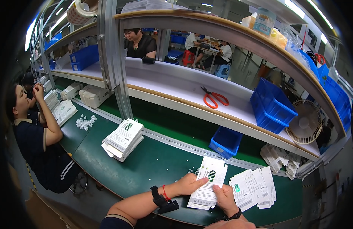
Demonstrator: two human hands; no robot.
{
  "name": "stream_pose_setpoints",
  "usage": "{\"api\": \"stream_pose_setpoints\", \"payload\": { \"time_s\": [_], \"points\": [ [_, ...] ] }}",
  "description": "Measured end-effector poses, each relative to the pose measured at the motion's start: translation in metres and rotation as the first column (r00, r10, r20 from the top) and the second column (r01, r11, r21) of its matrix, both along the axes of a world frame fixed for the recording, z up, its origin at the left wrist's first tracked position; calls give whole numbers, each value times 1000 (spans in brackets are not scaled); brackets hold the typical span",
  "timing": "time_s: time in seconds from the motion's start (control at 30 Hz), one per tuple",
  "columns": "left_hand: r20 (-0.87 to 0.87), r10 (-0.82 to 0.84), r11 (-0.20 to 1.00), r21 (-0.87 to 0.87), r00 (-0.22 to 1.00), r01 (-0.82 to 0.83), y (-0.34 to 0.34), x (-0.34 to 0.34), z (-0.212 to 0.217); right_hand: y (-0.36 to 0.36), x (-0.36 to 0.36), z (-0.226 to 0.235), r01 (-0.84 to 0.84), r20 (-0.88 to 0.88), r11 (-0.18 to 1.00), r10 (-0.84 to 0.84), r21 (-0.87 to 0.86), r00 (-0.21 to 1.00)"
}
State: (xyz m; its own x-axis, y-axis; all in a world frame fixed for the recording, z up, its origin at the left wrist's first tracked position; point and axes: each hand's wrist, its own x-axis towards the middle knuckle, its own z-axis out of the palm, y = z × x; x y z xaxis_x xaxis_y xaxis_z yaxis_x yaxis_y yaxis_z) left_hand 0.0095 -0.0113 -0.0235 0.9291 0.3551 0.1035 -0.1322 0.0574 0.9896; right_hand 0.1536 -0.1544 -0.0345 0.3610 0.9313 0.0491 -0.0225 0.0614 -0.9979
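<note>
Flat white cardboard packs (207,183), probably light and bendy, sit pinned under left hand (188,184) and right hand (224,198) fingers pressing along their edges.

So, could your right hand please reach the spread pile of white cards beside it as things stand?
Probably yes: the right hand rests on the flat card, and the spread pile lies just right of it with nothing between.

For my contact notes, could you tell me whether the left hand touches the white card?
Touching: the head view shows the left hand with fingers lying flat on the white card.

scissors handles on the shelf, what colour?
Orange-red handles on the scissors, lying on the white shelf; head view.
</note>
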Motion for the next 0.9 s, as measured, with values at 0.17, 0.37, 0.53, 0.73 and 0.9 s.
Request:
{"api": "stream_pose_setpoints", "payload": {
  "time_s": [0.17,0.37,0.53,0.73,0.9],
  "points": [
    [41,61,998,11,997,-62,-3,-1,-2,1,-2,19,-133,-13,988,132,-82,991],
    [52,76,997,-34,996,-74,-4,-1,5,-1,-5,24,-198,-24,967,196,-159,980],
    [57,49,998,-44,997,-46,-2,-1,3,-3,-4,19,-186,28,973,191,-137,981],
    [-102,-95,989,106,990,105,6,-6,7,-3,23,12,-46,-109,996,37,-77,993],
    [-359,14,838,514,933,185,14,-9,37,1,29,22,-41,-213,993,17,-112,977]
  ]
}}
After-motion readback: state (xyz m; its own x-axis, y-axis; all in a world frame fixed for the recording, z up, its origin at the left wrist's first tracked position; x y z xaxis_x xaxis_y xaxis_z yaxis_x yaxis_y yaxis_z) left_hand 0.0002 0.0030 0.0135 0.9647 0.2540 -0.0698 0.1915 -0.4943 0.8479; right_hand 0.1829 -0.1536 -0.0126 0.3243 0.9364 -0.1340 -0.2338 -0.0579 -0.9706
